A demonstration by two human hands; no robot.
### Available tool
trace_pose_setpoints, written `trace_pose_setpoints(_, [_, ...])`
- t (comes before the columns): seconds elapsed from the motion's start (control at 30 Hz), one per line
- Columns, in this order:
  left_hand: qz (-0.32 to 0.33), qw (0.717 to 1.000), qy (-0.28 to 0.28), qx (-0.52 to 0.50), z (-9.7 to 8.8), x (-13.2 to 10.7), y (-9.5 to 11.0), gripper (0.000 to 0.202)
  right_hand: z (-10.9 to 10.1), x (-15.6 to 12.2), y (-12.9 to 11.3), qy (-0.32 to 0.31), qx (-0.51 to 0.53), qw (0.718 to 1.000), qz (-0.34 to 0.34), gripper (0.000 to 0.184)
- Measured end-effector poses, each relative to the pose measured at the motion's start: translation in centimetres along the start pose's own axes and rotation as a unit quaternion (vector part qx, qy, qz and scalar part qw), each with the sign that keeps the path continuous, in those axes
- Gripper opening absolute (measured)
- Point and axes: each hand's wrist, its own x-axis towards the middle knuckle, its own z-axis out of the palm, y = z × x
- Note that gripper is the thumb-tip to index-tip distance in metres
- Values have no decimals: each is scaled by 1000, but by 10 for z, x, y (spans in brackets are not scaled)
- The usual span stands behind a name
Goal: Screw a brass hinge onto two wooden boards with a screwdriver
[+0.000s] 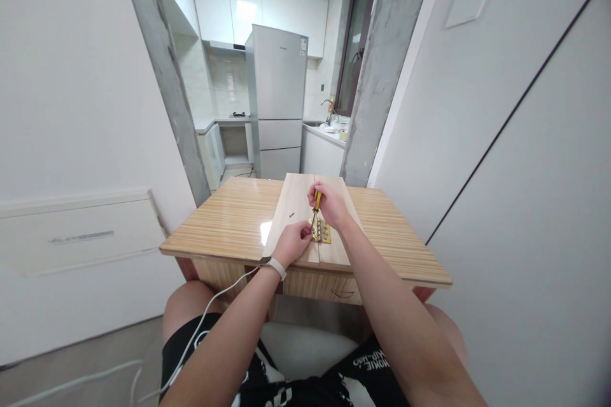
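My right hand (330, 203) is closed round a yellow-handled screwdriver (317, 201) held upright, its tip down on a brass hinge (321, 231). The hinge lies across the seam of two pale wooden boards (294, 203) laid side by side on a small wooden table (229, 222). My left hand (292, 241) is closed in a pinch right beside the hinge's left edge; what its fingertips hold is too small to make out. A dark screw (291, 215) lies loose on the left board. A white band sits on my left wrist.
The table has a drawer with a handle (342, 294) facing me, and my knees are under it. A white cable (210, 311) runs from my left wrist down to the floor. Behind the table are grey pillars, a fridge (277, 102) and a kitchen counter. White walls close both sides.
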Motion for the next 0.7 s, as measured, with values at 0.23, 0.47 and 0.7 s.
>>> trace_pose_setpoints(0.23, [-14,1000,14,-20,-1,1,-3,12,-4,-3,7,5,-41,999,-23,40])
trace_pose_setpoints(0.47, [-10,1000,0,-18,-1,1,-1,7,5,-10,8,17,-50,997,-48,50])
trace_pose_setpoints(0.7, [4,1000,-5,-8,-2,2,-2,12,9,-12,13,36,-18,999,-37,46])
